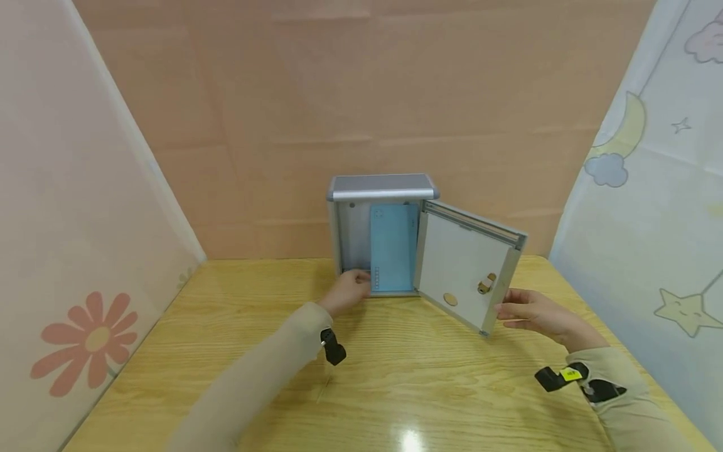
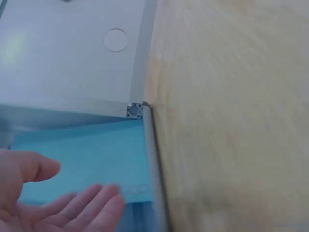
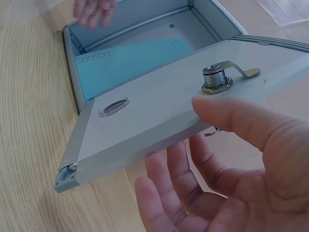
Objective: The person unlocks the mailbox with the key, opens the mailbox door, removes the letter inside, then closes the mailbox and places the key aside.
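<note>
A grey metal mailbox (image 1: 351, 238) stands at the back of the table with its door (image 1: 463, 263) swung out to the right. Inside it, a light-blue envelope (image 1: 395, 251) stands upright at the right side. My left hand (image 1: 349, 290) is at the lower front of the box, by the envelope's bottom left corner. In the left wrist view, that hand's thumb and fingers (image 2: 91, 210) are apart, blurred, with nothing between them. My right hand (image 1: 533, 314) holds the door's free edge, thumb on the inner face and fingers behind it, below the cam lock (image 3: 219, 79).
A wooden table (image 1: 373, 364) spreads before the mailbox. An orange-brown backdrop (image 1: 271, 125) rises behind it. Printed white panels stand at the left (image 1: 68, 188) and right (image 1: 649, 220). The opened door juts toward me over the table.
</note>
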Available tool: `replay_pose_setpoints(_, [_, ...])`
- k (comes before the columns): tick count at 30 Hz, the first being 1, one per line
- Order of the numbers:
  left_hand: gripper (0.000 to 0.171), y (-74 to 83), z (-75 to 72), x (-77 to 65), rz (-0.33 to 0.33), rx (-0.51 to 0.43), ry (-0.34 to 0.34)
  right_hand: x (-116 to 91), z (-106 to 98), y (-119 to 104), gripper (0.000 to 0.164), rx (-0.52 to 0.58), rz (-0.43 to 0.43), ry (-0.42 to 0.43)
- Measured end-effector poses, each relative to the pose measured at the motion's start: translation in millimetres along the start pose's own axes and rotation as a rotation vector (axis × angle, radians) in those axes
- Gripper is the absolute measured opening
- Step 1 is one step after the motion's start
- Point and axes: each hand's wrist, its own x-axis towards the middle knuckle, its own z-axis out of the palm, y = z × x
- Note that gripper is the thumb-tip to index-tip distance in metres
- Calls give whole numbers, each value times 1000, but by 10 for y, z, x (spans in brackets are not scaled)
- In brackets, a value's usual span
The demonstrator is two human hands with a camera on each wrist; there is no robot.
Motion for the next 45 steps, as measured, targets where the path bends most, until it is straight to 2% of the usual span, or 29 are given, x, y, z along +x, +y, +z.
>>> replay_pose_setpoints(3, [58,187,73,79,45,72,85,12,5,2,60,0,-3,-1])
replay_pose_setpoints(6, [65,274,136,225,64,62,200,29,18,14,57,6,-3,1])
replay_pose_setpoints(9, [62,262,191,387,89,26,290,41,38,38,52,23,0,-4])
replay_pose_setpoints(13, [57,195,252,523,125,9,350,38,54,75,47,37,4,-9])
replay_pose_setpoints(18, [43,169,292,481,187,63,419,32,61,82,47,21,1,-1])
replay_pose_setpoints(22, [26,161,294,375,230,128,446,23,61,58,51,10,2,3])
replay_pose_setpoints(27, [16,187,223,209,325,158,474,15,60,38,53,6,20,12])
replay_pose_setpoints(30, [13,216,109,71,393,154,461,14,62,36,52,0,14,9])
replay_pose_setpoints(33, [12,275,-72,-147,431,134,407,9,59,31,52,-3,7,6])
replay_pose_setpoints(36, [13,328,-316,-387,471,119,351,1,52,14,52,-3,12,6])
replay_pose_setpoints(38, [14,348,-508,-528,508,66,312,0,44,2,53,-6,9,5])
replay_pose_setpoints(41, [12,352,-829,-713,527,-92,261,4,35,-17,54,-8,4,5])
replay_pose_setpoints(45, [11,259,-1263,-862,523,-439,217,2,18,-31,54,-15,-10,0])
